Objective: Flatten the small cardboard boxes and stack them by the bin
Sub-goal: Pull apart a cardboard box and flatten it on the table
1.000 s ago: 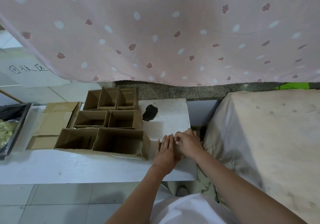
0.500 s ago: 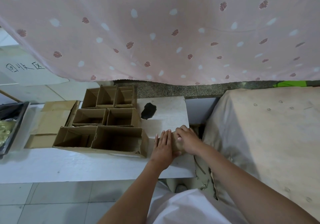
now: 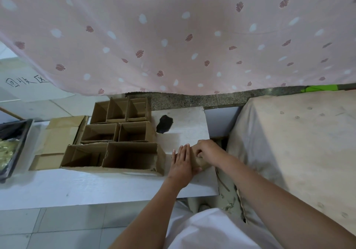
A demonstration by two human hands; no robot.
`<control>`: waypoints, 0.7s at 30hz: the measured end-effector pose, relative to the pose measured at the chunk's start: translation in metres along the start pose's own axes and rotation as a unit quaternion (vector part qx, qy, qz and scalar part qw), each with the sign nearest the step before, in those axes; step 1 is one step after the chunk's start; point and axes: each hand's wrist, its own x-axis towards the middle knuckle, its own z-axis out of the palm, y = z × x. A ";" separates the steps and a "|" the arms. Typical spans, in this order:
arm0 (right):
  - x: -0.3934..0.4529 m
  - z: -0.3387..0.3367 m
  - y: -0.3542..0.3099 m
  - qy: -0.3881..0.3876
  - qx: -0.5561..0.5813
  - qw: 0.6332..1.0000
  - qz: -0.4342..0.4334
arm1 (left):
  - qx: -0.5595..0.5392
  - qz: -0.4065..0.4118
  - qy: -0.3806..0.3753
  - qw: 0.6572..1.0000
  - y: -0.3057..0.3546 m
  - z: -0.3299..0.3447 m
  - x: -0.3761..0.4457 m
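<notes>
Just left of the left hand's [image 3: 182, 164] fingertips stands a block of open boxes [image 3: 123, 135] in three rows on the white table [image 3: 77, 187], their nearest corner close beside the little finger. Beyond those, further left, lie flattened sheets [image 3: 57, 139] of cardboard, and at the far left edge a black tray [image 3: 17, 148]. Ahead of the fingers the tabletop carries a black patch [image 3: 164, 124]; past it hangs a pink curtain [image 3: 173, 37] with leaf prints. To the right of the right hand [image 3: 209, 152] sits a large cloth-draped block [image 3: 298, 143], close against the table's edge.

The box [image 3: 199, 161] in work lies under both hands near the table's right front corner: a small brown piece, mostly hidden, only a strip showing between them. The left hand lies flat on it, fingers straight and together, pressing down. The right hand's fingers are curled over its far edge, gripping it.
</notes>
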 end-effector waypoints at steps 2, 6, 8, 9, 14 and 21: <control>0.001 0.000 0.003 0.015 0.001 1.000 -0.001 | -0.007 0.001 0.006 1.000 -0.001 0.000 -0.001; -0.006 0.004 0.008 0.054 0.090 0.994 -0.003 | -0.012 0.002 0.010 1.000 -0.003 0.000 0.000; -0.009 0.003 0.012 0.092 0.137 0.986 0.030 | -0.024 0.002 0.015 1.000 -0.004 -0.001 0.000; -0.010 0.001 0.015 0.108 0.163 0.979 0.063 | -0.028 0.001 0.017 0.999 -0.003 -0.001 0.000; -0.012 -0.004 0.024 0.142 0.317 0.921 0.178 | -0.022 -0.003 0.008 1.000 0.002 -0.003 -0.002; -0.023 -0.007 0.017 0.137 0.137 0.979 0.070 | 0.002 0.062 0.024 0.998 0.013 -0.012 -0.006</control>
